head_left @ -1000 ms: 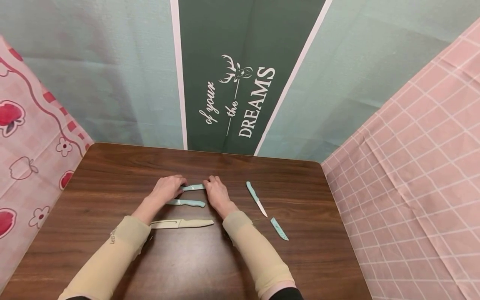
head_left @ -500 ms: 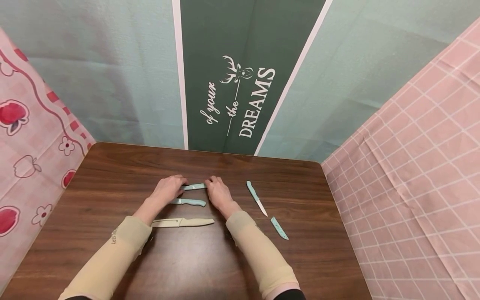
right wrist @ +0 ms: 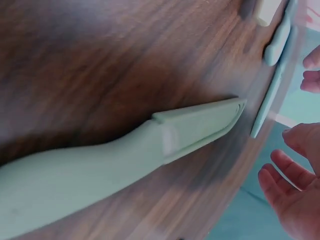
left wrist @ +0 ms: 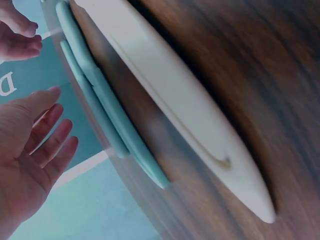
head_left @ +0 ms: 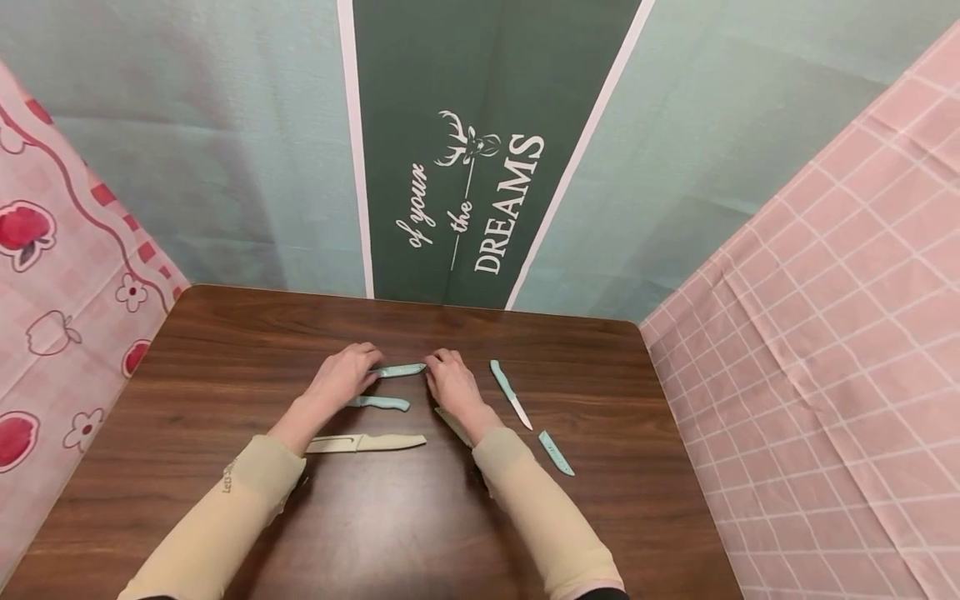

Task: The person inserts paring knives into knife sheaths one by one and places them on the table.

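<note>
My left hand, fingers loose, is by the near end of the farthest sheathed teal knife. At that knife's other tip is my right hand, its fingers bent and apart from the knife in the right wrist view. A second sheathed teal knife lies just in front, partly hidden by the left hand. Nearer still is a long cream sheathed knife, its left end behind the left wrist. Below the right wrist lies a pale green sheathed knife, mostly covered in the head view.
On the right of the wooden table lies a bare teal paring knife, blade toward me. Its loose teal sheath is close to the tip. Hanging cloths border the table at the back and both sides.
Both hands have let go of the farthest knife, which has shifted slightly right and shows its tip. My right hand moved right, revealing part of the pale green knife under its wrist.
</note>
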A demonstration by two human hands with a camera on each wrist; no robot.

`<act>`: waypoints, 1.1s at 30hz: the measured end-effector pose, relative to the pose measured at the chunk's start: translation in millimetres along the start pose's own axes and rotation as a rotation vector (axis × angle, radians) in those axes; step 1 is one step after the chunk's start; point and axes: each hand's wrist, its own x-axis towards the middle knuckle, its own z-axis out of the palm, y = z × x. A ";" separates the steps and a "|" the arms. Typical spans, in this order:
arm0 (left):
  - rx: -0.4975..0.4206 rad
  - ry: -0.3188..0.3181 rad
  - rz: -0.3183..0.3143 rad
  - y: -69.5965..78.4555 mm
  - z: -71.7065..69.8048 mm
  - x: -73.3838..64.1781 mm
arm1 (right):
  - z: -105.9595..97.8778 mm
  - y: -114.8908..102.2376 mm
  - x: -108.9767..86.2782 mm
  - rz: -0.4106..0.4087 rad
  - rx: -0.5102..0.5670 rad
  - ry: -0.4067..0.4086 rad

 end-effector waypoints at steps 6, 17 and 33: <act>-0.038 0.084 0.056 13.7 -0.6 2.7 | -7.4 12.2 -13.6 0.043 0.073 0.048; -0.072 0.108 0.140 43.4 1.3 10.1 | -37.8 44.4 -45.3 0.116 0.193 0.095; -0.079 0.000 0.308 92.9 22.7 19.5 | -54.0 90.9 -114.2 0.298 0.263 0.054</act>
